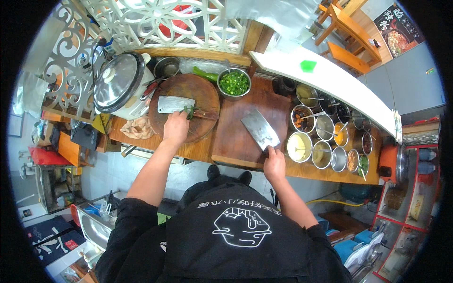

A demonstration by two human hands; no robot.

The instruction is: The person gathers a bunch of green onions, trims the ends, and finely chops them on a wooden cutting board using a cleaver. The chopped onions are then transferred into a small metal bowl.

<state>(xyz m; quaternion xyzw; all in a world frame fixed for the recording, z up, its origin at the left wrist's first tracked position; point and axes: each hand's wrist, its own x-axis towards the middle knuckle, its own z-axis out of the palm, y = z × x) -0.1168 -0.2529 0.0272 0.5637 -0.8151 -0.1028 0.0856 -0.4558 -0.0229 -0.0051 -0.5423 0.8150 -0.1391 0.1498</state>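
Note:
My right hand (274,163) grips a broad-bladed cleaver (260,130) over the dark wooden board (231,144); its handle is hidden in my fist. On the round wooden chopping block (165,123) lies a second cleaver (175,104), its wooden handle (205,114) pointing right. Just in front of that blade, my left hand (176,127) is closed on a small bunch of green leaves (189,111). Behind the block, a metal bowl (234,95) holds chopped greens (234,82), and long green peppers (205,74) lie beside it.
A large lidded cooker (120,82) stands left of the block, with a crumpled cloth (137,128) in front. Several metal bowls of seasonings, such as a pale yellow one (299,146), crowd the counter's right end. A white ledge (325,89) runs behind them; a lattice screen (188,28) rises at the back.

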